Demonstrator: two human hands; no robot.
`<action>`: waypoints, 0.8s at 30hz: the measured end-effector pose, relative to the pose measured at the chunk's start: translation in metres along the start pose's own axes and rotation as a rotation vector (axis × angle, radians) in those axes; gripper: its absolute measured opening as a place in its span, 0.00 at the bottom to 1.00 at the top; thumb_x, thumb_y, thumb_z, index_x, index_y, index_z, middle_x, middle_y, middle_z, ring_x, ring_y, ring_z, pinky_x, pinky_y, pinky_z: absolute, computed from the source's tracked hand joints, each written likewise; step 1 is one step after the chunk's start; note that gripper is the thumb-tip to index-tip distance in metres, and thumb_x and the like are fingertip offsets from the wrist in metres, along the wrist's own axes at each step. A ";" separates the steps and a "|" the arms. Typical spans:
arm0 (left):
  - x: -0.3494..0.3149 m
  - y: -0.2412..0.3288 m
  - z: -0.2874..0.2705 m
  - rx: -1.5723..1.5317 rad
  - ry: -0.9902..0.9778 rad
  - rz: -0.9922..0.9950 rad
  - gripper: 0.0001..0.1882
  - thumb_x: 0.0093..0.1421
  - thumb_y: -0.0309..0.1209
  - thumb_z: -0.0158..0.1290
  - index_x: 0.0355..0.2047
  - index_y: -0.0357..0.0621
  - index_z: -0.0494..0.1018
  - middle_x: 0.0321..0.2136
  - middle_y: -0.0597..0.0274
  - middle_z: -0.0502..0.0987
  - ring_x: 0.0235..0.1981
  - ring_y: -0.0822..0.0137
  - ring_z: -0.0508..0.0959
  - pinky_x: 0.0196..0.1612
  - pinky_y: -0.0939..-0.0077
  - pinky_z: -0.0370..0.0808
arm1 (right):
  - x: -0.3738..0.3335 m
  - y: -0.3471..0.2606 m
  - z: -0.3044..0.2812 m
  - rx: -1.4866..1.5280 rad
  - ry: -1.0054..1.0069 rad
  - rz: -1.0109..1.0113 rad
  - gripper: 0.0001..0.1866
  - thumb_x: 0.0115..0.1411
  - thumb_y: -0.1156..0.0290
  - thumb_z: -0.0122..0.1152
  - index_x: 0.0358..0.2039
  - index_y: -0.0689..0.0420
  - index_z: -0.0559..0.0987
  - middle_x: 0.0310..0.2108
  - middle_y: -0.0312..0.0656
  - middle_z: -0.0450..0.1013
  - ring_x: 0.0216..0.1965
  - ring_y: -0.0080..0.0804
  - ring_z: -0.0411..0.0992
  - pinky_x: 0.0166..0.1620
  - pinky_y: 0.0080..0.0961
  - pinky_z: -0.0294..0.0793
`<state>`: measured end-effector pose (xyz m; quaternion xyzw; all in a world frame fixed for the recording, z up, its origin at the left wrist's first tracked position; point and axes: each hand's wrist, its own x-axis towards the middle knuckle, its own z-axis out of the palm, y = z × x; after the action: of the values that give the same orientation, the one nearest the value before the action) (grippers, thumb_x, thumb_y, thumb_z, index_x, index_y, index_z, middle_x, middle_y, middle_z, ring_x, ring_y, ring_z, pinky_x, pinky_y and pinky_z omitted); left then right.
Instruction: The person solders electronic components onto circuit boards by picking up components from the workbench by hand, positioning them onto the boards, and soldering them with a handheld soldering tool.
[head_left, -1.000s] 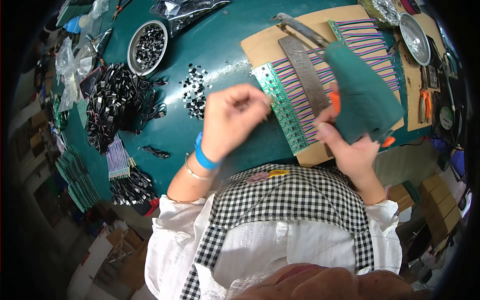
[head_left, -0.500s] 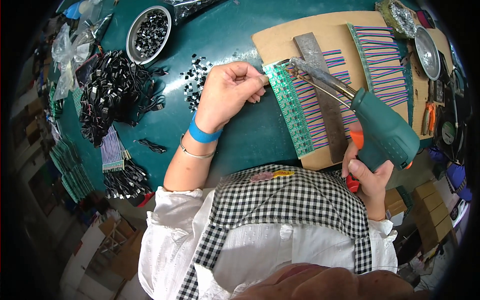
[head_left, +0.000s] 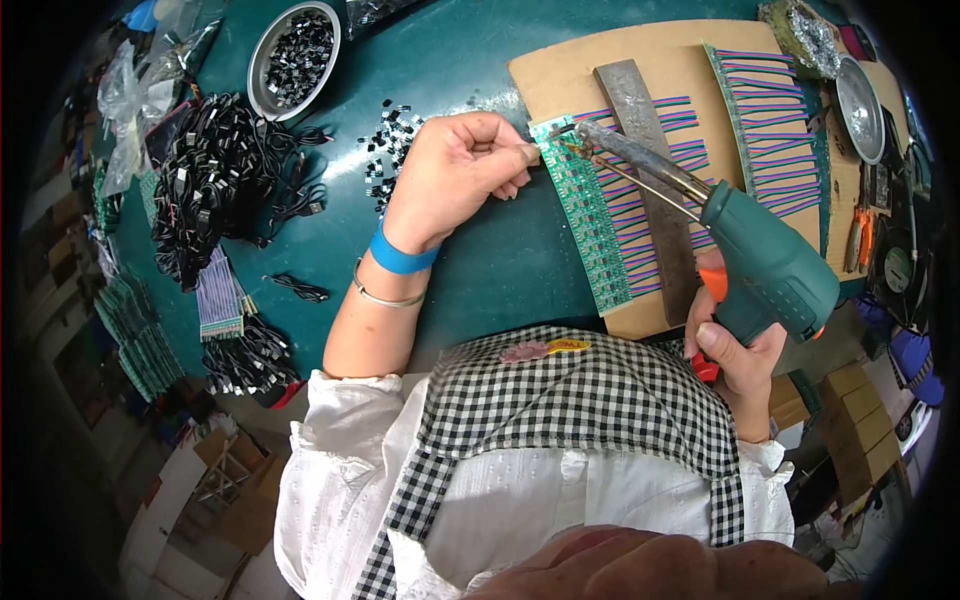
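Note:
My left hand (head_left: 458, 172) is closed in a pinch at the upper left edge of a green circuit board strip (head_left: 588, 225). What its fingertips hold is hidden or too small to make out. Wrapped round the handle of a green soldering gun (head_left: 768, 258) is my right hand (head_left: 742, 362). The gun's metal tip reaches left over the far end of the strip, close to the left fingertips. Short coloured wires (head_left: 640, 272) run right from the strip, passing under a flat metal bar (head_left: 652, 170) that lies across them.
The strip and bar rest on a cardboard sheet (head_left: 560, 68), beside a second wired strip (head_left: 733, 115). Loose small black connectors (head_left: 385, 165) lie left of my left hand, a metal bowl (head_left: 257, 92) of them farther back. Black cables (head_left: 205, 190) are heaped at left; orange-handled pliers (head_left: 860, 240) lie at right.
The soldering gun's tip has shifted slightly left over the strip's far end. My left hand keeps its pinch, and the whole view has moved a little.

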<state>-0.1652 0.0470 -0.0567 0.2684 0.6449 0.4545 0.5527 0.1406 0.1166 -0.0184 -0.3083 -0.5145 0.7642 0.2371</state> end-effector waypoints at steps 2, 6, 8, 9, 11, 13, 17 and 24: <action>0.000 0.000 0.000 -0.001 0.003 0.003 0.05 0.59 0.25 0.56 0.27 0.37 0.77 0.21 0.64 0.78 0.20 0.79 0.74 0.26 0.86 0.72 | 0.000 0.000 0.001 -0.005 -0.002 -0.012 0.30 0.52 0.84 0.62 0.56 0.71 0.65 0.53 0.61 0.67 0.24 0.26 0.69 0.24 0.19 0.73; 0.001 -0.001 0.000 -0.018 -0.006 -0.005 0.05 0.59 0.25 0.56 0.27 0.36 0.77 0.20 0.64 0.78 0.20 0.79 0.74 0.26 0.85 0.72 | 0.001 0.000 0.002 0.007 -0.007 -0.023 0.30 0.52 0.85 0.61 0.56 0.71 0.65 0.53 0.60 0.67 0.25 0.26 0.69 0.25 0.19 0.74; 0.001 -0.001 -0.001 -0.029 -0.013 -0.004 0.05 0.59 0.25 0.56 0.27 0.36 0.77 0.20 0.63 0.78 0.20 0.79 0.74 0.26 0.86 0.73 | 0.002 -0.001 0.002 -0.017 -0.020 -0.007 0.29 0.52 0.85 0.61 0.55 0.71 0.65 0.53 0.59 0.68 0.25 0.26 0.69 0.25 0.19 0.74; 0.001 -0.001 -0.001 -0.029 -0.013 -0.007 0.05 0.59 0.25 0.56 0.27 0.36 0.77 0.20 0.63 0.78 0.20 0.78 0.74 0.26 0.86 0.73 | 0.003 -0.001 0.002 -0.020 -0.022 -0.007 0.29 0.52 0.85 0.61 0.55 0.71 0.65 0.52 0.59 0.68 0.25 0.26 0.69 0.25 0.19 0.74; 0.001 -0.001 -0.001 -0.034 -0.010 -0.010 0.05 0.59 0.25 0.56 0.27 0.36 0.77 0.21 0.63 0.78 0.20 0.78 0.75 0.26 0.86 0.73 | 0.003 -0.002 0.001 -0.040 -0.031 0.008 0.28 0.52 0.85 0.61 0.54 0.70 0.66 0.51 0.57 0.68 0.26 0.26 0.70 0.25 0.19 0.74; 0.001 -0.001 -0.001 -0.033 -0.008 -0.015 0.05 0.59 0.25 0.56 0.28 0.36 0.77 0.21 0.63 0.78 0.20 0.78 0.75 0.26 0.86 0.74 | 0.003 -0.002 0.001 -0.045 -0.029 0.011 0.27 0.52 0.85 0.61 0.53 0.70 0.66 0.49 0.55 0.68 0.26 0.26 0.70 0.25 0.19 0.75; 0.001 -0.002 -0.001 -0.024 -0.003 -0.011 0.05 0.59 0.25 0.56 0.28 0.36 0.78 0.21 0.63 0.78 0.20 0.78 0.75 0.27 0.86 0.74 | 0.002 -0.001 0.003 -0.024 -0.007 0.018 0.26 0.52 0.85 0.62 0.52 0.69 0.67 0.46 0.51 0.69 0.28 0.26 0.71 0.26 0.19 0.76; 0.001 -0.004 -0.001 -0.034 0.003 -0.004 0.05 0.59 0.25 0.56 0.29 0.35 0.77 0.21 0.62 0.79 0.21 0.77 0.76 0.27 0.85 0.75 | 0.003 -0.007 0.014 -0.099 0.115 0.136 0.27 0.52 0.76 0.65 0.49 0.71 0.65 0.42 0.49 0.66 0.20 0.28 0.69 0.21 0.21 0.70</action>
<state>-0.1656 0.0454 -0.0610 0.2568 0.6384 0.4646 0.5573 0.1284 0.1121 -0.0086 -0.3971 -0.5152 0.7332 0.1984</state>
